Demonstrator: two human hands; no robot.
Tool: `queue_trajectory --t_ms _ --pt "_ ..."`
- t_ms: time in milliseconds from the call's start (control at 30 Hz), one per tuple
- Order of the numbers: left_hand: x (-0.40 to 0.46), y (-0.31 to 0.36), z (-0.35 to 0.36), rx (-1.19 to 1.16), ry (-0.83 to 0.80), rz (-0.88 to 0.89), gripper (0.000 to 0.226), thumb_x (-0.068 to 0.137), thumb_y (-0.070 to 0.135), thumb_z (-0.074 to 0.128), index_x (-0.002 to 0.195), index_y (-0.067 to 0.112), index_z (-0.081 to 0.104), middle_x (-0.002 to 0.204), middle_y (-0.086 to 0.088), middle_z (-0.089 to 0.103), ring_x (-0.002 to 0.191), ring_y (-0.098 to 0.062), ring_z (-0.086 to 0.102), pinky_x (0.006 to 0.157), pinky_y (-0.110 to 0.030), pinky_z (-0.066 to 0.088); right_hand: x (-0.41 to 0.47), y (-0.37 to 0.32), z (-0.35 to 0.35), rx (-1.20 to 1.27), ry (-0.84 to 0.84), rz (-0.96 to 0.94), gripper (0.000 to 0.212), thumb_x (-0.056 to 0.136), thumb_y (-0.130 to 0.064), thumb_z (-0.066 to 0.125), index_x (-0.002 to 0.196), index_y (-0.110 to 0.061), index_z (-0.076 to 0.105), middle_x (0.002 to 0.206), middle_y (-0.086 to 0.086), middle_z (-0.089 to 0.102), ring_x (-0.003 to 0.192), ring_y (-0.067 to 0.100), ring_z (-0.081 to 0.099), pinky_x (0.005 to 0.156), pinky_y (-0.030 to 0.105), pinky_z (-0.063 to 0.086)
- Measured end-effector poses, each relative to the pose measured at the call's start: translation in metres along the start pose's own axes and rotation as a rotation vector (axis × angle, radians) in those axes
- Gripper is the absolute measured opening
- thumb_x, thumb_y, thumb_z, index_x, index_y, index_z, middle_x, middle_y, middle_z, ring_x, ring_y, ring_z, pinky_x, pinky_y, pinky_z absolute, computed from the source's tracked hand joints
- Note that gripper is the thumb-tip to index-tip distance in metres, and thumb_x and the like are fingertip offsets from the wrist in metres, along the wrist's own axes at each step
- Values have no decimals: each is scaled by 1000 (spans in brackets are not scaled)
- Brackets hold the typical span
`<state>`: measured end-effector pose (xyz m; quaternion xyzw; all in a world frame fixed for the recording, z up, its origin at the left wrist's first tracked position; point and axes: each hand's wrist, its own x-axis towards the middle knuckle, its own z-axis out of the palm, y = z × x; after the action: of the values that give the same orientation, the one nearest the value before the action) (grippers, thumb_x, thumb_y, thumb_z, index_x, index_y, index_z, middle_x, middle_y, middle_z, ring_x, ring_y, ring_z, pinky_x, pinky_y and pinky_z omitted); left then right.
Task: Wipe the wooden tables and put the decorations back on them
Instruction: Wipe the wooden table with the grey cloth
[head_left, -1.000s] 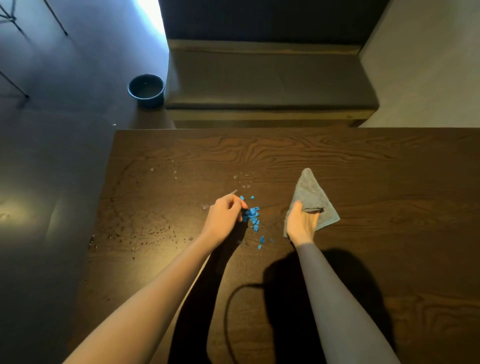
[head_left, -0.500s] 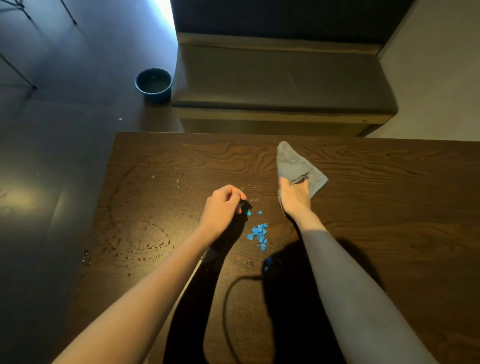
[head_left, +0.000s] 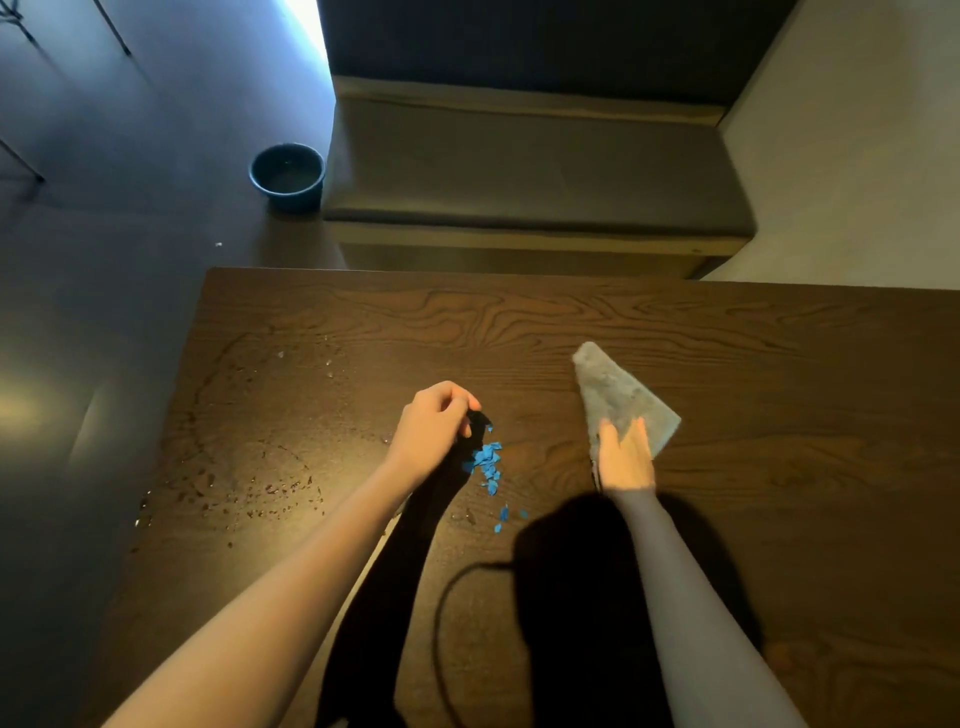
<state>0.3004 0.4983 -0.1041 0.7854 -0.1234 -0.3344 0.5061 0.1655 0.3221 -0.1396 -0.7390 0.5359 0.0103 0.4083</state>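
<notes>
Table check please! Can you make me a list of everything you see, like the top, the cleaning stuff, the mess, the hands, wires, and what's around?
Surface: dark wooden table, droplets and wet marks on its left part.
Job's things: grey cloth, flat on the table.
Clutter: blue scraps in a small pile.
Hands: left hand curled above the scraps; right hand pressing the cloth.
Cables: nothing seen.
Surroundings: blue bowl on the floor, bench seat behind the table.

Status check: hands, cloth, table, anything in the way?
Left hand curled beside blue scraps. Right hand flat on grey cloth. Table unfinished: droplets at left.
</notes>
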Motion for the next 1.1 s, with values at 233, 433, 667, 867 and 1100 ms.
queue_trajectory --t_ms 233,433,667,867,1100 --pt "30 7 14 -37 15 16 31 97 13 42 73 23 60 54 7 55 57 -11 50 64 -30 42 73 -9 -18 -257 208 -32 55 102 -30 24 150 -5 16 156 16 18 145 28 12 119 34 -3" --pt "52 2 0 -57 83 -2 32 97 12 42 73 22 59 54 6 54 49 -4 47 57 -23 40 117 -59 3 -388 182 -13 62 101 -39 19 149 -1 11 157 20 10 146 30 6 119 33 -5" --pt "61 8 -21 -42 109 23 30 97 12 42 74 22 60 58 3 55 55 -10 49 62 -26 41 72 -130 72 -269 -5 -299 72 92 -32 48 150 -10 12 152 9 24 136 28 28 110 29 23" --pt "54 10 -46 -59 164 54 30 96 11 42 74 20 61 65 -6 59 53 -7 50 60 -26 42 43 -146 118 -458 -321 -718 62 100 -27 32 152 -22 1 159 -2 -11 145 16 -15 117 31 -12" --pt "49 7 -64 -65 159 48 29 98 11 41 77 20 59 62 1 55 61 -12 52 66 -29 43 80 -108 54 -350 -39 -383 57 101 -23 29 152 -20 5 160 -1 1 147 18 -3 119 35 -4"
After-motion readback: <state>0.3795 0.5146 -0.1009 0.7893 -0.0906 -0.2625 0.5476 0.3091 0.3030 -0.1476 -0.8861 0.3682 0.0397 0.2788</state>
